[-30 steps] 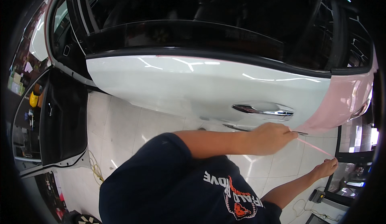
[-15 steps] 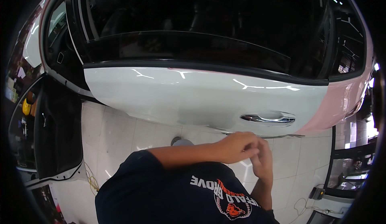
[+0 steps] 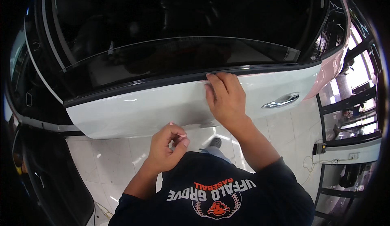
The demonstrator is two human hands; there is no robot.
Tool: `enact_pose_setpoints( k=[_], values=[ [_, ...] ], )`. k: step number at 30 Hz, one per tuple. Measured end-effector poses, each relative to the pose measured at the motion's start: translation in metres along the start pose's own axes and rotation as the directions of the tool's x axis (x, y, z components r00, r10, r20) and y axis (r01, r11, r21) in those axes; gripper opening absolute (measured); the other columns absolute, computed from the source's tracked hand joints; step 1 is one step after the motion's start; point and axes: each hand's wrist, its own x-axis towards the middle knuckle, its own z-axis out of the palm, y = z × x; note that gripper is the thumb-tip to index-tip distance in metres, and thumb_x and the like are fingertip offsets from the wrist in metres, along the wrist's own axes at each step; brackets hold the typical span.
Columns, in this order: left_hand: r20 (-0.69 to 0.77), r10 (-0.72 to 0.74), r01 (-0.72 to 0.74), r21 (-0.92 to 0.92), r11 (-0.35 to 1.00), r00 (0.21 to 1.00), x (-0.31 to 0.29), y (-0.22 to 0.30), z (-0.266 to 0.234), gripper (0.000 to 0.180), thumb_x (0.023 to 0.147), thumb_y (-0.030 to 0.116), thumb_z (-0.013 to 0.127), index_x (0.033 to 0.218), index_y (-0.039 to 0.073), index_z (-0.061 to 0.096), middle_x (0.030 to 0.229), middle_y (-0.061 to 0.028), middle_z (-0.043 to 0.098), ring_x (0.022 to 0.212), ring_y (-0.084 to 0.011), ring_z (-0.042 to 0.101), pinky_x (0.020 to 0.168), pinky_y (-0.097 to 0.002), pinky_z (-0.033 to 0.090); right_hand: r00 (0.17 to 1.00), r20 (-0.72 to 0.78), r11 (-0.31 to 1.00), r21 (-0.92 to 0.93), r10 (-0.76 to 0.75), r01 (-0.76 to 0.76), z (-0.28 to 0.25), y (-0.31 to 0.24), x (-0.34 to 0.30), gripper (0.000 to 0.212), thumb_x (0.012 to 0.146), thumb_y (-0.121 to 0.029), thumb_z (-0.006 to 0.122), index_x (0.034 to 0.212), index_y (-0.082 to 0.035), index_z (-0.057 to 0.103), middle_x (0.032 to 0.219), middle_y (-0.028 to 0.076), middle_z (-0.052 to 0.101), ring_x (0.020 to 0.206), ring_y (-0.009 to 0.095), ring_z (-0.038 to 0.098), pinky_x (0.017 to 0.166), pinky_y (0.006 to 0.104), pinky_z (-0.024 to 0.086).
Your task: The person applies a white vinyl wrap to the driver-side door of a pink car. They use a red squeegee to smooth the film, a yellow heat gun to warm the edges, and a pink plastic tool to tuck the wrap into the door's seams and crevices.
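Two bare hands work over a white car door. Nearest the camera, the left hand (image 3: 167,145) hovers above the tiled floor (image 3: 122,157), its fingers curled in and the thumb and forefinger pinched together on a small pale scrap (image 3: 181,136); what the scrap is made of is too small to tell. It hangs just below the door's lower edge and does not touch the panel. Beyond it, the right hand (image 3: 224,98) lies flat and spread on the white door panel (image 3: 142,110), fingers apart, their tips reaching up to the black trim strip (image 3: 162,81) that runs along the bottom of the window. It presses on the surface and grips nothing. To the right of that hand, well apart from it, sits the chrome door handle (image 3: 281,100). Past the trim, the dark window glass (image 3: 170,57) stands partly lowered, its top edge showing as a thin bright line, with the dim car interior behind it.
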Motion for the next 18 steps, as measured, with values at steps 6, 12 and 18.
enact_pose_setpoints(
  k=[6, 12, 18],
  values=[
    [-0.027, 0.088, -0.081, 0.211, 0.974, 0.996, 0.026, 0.007, -0.007, 0.015, 0.085, 0.001, 0.067, 0.094, 0.003, 0.055, 0.081, -0.0062, 0.059, 0.059, -0.0094, 0.051, 0.06, -0.0237, 0.044, 0.98, 0.044, 0.979, -0.057, -0.195, 0.198, 0.003, 0.009, 0.004, 0.027, 0.07, 0.0, 0.071, 0.097, -0.001, 0.068, 0.088, 0.009, 0.061, 0.071, 0.021, 0.057, 0.06, 0.0306, 0.048],
    [-0.167, 0.402, -0.248, 0.562, 0.789, 0.9, 0.06, 0.006, 0.014, 0.027, 0.079, 0.003, 0.073, 0.102, 0.002, 0.059, 0.08, -0.0092, 0.061, 0.059, -0.0194, 0.058, 0.062, -0.0292, 0.051, 0.968, 0.005, 0.968, -0.017, -0.251, 0.251, 0.014, 0.019, 0.007, 0.028, 0.065, -0.002, 0.071, 0.091, -0.002, 0.062, 0.083, 0.009, 0.058, 0.073, 0.023, 0.058, 0.064, 0.0319, 0.047],
    [-0.193, 0.535, -0.164, 0.82, 0.548, 0.823, 0.086, -0.014, 0.042, 0.04, 0.077, 0.002, 0.073, 0.116, 0.004, 0.064, 0.081, -0.0083, 0.058, 0.063, -0.0209, 0.058, 0.057, -0.0301, 0.047, 0.959, -0.074, 0.96, 0.043, -0.273, 0.276, 0.018, 0.026, 0.009, 0.026, 0.062, 0.002, 0.069, 0.085, -0.005, 0.058, 0.075, 0.007, 0.056, 0.064, 0.023, 0.056, 0.058, 0.0326, 0.046]
  ],
)
